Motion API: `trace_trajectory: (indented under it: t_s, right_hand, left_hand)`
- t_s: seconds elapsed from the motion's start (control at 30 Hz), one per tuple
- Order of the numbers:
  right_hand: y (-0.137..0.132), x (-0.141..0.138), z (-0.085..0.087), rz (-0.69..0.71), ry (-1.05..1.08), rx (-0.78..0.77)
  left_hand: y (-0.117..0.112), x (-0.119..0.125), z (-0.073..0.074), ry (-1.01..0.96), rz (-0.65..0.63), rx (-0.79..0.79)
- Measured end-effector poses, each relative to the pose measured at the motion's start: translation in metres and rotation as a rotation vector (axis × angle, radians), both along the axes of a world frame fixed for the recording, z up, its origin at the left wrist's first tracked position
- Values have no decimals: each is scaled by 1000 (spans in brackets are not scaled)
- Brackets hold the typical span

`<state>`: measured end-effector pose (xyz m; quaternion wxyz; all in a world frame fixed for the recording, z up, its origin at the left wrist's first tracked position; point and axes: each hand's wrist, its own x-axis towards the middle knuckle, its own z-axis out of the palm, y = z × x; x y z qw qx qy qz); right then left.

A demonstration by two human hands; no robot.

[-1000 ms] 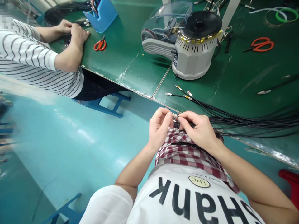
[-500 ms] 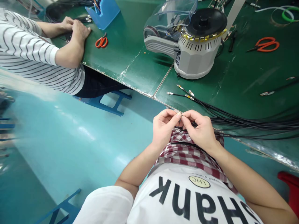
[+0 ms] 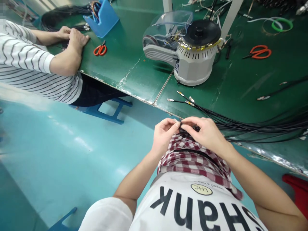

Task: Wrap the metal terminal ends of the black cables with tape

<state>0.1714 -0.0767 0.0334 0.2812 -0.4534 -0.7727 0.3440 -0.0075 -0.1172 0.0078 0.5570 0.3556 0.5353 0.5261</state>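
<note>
1. The left hand (image 3: pixel 165 134) and right hand (image 3: pixel 204 133) are raised over the lap, close together, fingers curled inward. Both hold a narrow pinch on the black wires (image 3: pixel 255 126), fingertips nearly meeting.
2. The wires leave the hands to the right as a loose bundle, crossing the edge of the green workbench (image 3: pixel 134 80).
3. Metal terminals (image 3: pixel 185 99) on other wire ends lie on the bench just ahead of the hands, not touching them.
4. A red-and-white checked cloth (image 3: pixel 190 160) lies directly below the hands.
5. Farther ahead stands a grey tape machine (image 3: pixel 192 67). Well to the left, a co-worker's hands (image 3: pixel 77 40) rest on the bench.
6. Fingers hide the pinched ends; the number of wires held cannot be made out.
</note>
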Motion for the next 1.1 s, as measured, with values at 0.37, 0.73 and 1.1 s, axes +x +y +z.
trace_trajectory:
  t_s: [0.37, 0.73, 1.1]
  right_hand:
    - [38, 45, -21, -350, -314, 413]
    - [4, 43, -9, -199, -136, 413]
    - [-1, -46, 20, 1, -5, 226]
  left_hand:
    - [8, -24, -19, 556, 152, 156]
    - [35, -22, 24, -239, 35, 165]
    - [7, -23, 44, -17, 84, 193]
